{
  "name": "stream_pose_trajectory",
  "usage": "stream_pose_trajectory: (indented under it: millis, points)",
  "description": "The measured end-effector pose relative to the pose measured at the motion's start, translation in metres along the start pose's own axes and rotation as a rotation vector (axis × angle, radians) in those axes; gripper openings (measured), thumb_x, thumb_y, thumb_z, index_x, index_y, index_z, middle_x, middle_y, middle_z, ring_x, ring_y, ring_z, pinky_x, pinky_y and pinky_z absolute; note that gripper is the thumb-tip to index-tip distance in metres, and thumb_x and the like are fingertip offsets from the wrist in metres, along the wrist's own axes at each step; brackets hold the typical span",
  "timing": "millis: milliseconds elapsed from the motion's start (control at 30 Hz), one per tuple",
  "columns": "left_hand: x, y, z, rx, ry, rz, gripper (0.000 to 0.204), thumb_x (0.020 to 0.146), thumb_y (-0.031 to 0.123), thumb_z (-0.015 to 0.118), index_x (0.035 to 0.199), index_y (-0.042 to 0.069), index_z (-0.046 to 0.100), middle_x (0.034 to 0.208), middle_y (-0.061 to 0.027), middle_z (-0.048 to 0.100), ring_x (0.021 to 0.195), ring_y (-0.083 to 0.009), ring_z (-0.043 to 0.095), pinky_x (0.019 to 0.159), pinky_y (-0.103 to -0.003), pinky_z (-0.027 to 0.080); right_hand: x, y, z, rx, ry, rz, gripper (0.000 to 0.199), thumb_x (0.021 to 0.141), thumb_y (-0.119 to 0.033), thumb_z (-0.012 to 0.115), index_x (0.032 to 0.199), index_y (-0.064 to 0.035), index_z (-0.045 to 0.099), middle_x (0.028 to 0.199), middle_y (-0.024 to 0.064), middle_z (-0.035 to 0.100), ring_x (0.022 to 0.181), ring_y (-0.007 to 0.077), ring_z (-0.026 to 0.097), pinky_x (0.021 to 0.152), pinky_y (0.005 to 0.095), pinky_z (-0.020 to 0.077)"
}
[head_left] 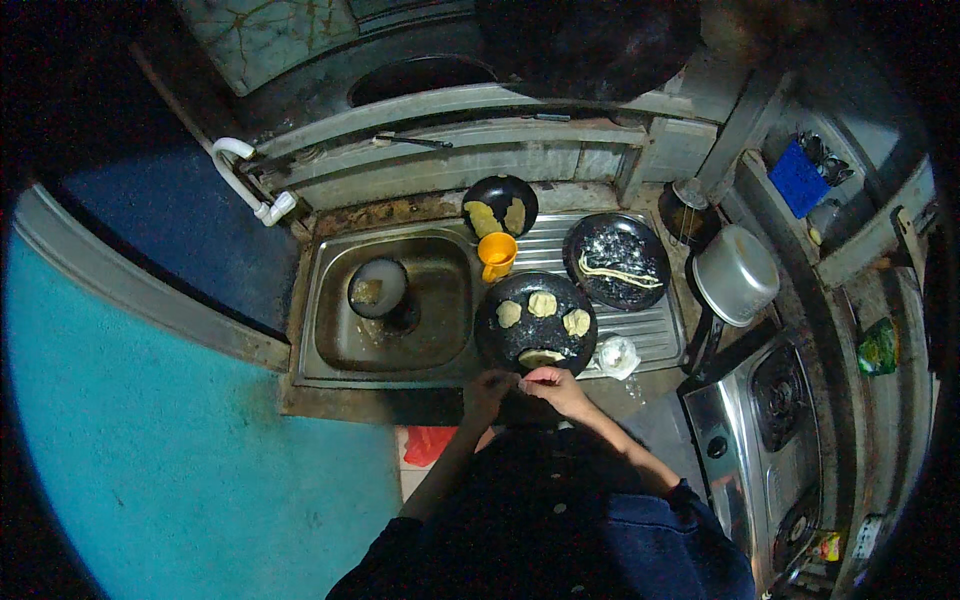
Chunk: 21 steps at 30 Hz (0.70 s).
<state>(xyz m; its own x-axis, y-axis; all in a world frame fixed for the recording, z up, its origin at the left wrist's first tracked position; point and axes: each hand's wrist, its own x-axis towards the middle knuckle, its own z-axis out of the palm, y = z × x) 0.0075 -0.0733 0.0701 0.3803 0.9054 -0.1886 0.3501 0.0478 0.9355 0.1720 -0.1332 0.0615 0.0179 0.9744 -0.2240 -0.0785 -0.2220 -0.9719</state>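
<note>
My left hand and my right hand meet at the near edge of a round black pan. Both have their fingers pinched together around something small and pale, perhaps a bit of dough; it is too small to tell. Several flattened pieces of dough lie in this flour-dusted pan, one of them just beyond my fingertips. Behind to the right, a second black pan holds flour and a long dough strip. A white plastic bag sits to the right of the nearer pan.
An orange mug stands behind the near pan, by a smaller black pan with flat yellowish pieces. Left is a steel sink holding a round pot. To the right are a silver pot and a gas stove.
</note>
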Motion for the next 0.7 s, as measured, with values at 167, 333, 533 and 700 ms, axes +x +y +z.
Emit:
stream_pose_trajectory:
  millis: [167,333,533,700]
  points:
    - [0.002,-0.007,0.009,0.003,0.035,0.05,0.022,0.081,0.025,0.061,0.082,0.003,0.064,0.075,-0.0105,0.063,0.068,-0.0155,0.058,0.063,-0.029,0.044,-0.005,-0.011,0.003,-0.312,0.143,-0.187,0.013,0.078,-0.014,0.065,0.082,-0.002,0.061,0.076,0.0009,0.062,0.07,0.0066,0.055,0.064,0.0222,0.0436]
    - [0.007,-0.015,0.016,-0.001,0.034,0.116,0.029,0.085,0.028,0.055,0.08,0.0,0.061,0.066,-0.01,0.061,0.061,-0.0148,0.056,0.059,-0.03,0.043,-0.005,-0.015,0.003,-0.338,0.173,-0.203,0.014,0.077,-0.014,0.064,0.083,-0.0008,0.062,0.077,0.0014,0.063,0.072,0.0074,0.056,0.066,0.0239,0.0451]
    - [0.009,-0.021,0.012,-0.106,-0.045,0.167,0.02,0.086,0.02,0.055,0.084,0.002,0.062,0.074,-0.0093,0.062,0.066,-0.0132,0.056,0.06,-0.027,0.042,-0.008,-0.022,0.0,-0.23,0.123,-0.159,0.021,0.078,-0.018,0.063,0.089,0.0001,0.064,0.079,0.0067,0.065,0.074,0.0142,0.061,0.07,0.0259,0.0457]
    - [0.0,0.027,-0.002,-0.115,-0.15,0.278,0.012,0.083,0.011,0.058,0.091,0.004,0.064,0.089,-0.008,0.064,0.082,-0.0115,0.058,0.068,-0.025,0.045,-0.003,-0.014,-0.007,0.14,0.078,0.014,0.016,0.082,-0.014,0.06,0.089,-0.0001,0.064,0.079,0.0013,0.063,0.072,0.007,0.055,0.068,0.0212,0.0433]
